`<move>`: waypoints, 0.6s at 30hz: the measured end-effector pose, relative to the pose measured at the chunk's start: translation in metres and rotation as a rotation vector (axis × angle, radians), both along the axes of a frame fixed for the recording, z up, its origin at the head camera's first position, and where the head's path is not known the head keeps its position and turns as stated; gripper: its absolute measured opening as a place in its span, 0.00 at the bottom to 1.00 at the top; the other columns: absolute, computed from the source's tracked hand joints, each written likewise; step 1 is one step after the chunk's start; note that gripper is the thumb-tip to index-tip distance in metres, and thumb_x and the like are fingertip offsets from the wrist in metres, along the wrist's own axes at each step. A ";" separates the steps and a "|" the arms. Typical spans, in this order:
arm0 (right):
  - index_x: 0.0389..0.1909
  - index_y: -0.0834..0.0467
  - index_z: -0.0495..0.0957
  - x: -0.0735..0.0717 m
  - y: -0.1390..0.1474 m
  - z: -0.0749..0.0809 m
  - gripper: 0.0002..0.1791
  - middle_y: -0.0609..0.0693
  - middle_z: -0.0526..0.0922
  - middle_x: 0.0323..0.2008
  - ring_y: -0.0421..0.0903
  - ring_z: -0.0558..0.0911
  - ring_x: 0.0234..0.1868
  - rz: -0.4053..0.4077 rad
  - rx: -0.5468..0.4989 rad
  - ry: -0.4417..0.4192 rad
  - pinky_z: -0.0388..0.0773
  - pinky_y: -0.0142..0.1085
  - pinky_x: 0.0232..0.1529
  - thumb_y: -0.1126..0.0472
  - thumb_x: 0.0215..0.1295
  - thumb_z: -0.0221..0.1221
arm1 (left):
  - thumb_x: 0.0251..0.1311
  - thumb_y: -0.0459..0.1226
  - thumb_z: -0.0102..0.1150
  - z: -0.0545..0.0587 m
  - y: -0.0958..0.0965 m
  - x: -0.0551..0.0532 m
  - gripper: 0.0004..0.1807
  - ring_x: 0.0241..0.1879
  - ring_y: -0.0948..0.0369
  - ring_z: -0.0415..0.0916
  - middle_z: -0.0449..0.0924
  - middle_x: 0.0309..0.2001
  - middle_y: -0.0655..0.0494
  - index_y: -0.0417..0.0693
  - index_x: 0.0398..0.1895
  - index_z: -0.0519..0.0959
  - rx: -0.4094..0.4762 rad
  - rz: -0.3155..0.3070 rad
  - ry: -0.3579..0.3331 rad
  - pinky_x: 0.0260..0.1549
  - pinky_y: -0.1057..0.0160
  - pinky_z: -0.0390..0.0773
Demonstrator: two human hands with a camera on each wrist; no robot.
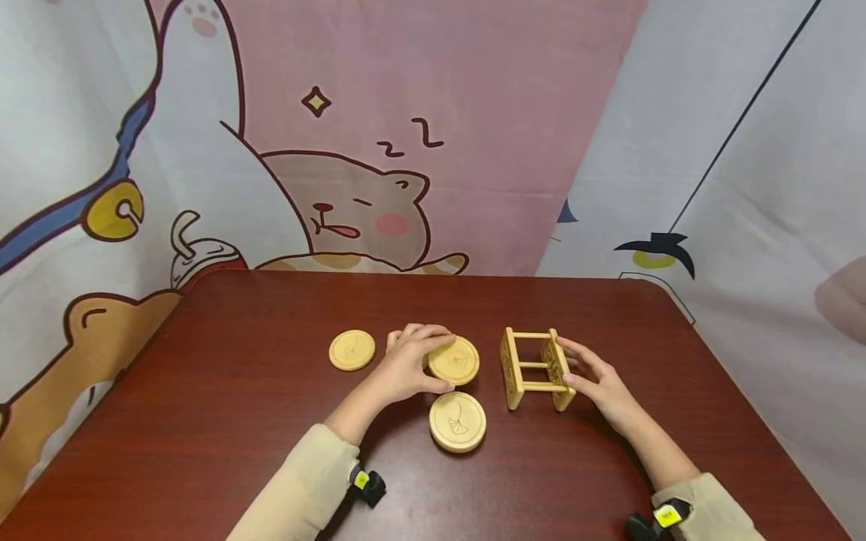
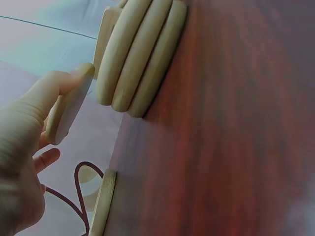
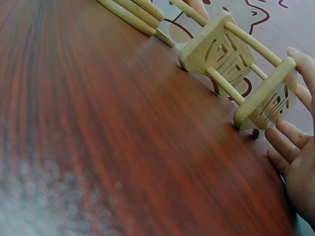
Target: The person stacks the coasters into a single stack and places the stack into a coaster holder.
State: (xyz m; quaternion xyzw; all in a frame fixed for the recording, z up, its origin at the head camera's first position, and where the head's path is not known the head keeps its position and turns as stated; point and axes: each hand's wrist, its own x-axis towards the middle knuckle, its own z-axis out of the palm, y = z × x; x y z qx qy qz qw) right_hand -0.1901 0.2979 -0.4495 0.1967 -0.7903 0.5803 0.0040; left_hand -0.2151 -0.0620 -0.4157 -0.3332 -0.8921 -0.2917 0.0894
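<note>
My left hand [image 1: 408, 366] pinches a round pale wooden coaster [image 1: 455, 361] by its edge, thumb on the near side and fingers on the far side. In the left wrist view, that coaster [image 2: 71, 105] is tilted and held off the table. Just in front of it lies a stack of similar coasters [image 1: 457, 422], the top one engraved with a ginkgo leaf. My right hand [image 1: 601, 381] touches the right side panel of a small wooden rack [image 1: 534, 387]. The right wrist view shows its fingers [image 3: 289, 135] fairly straight against that panel.
A single coaster [image 1: 352, 350] lies flat to the left of my left hand. The dark red-brown table [image 1: 223, 421] reaches back to a cartoon-printed cloth [image 1: 501, 135]. The rack has two cut-out side panels joined by thin rods.
</note>
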 end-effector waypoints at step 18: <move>0.71 0.60 0.60 0.000 0.001 -0.001 0.30 0.64 0.65 0.63 0.41 0.70 0.58 -0.012 0.017 -0.004 0.70 0.29 0.49 0.69 0.68 0.53 | 0.35 0.48 0.78 0.003 -0.005 0.020 0.42 0.57 0.58 0.63 0.73 0.58 0.59 0.48 0.60 0.77 0.110 -0.046 -0.024 0.57 0.45 0.50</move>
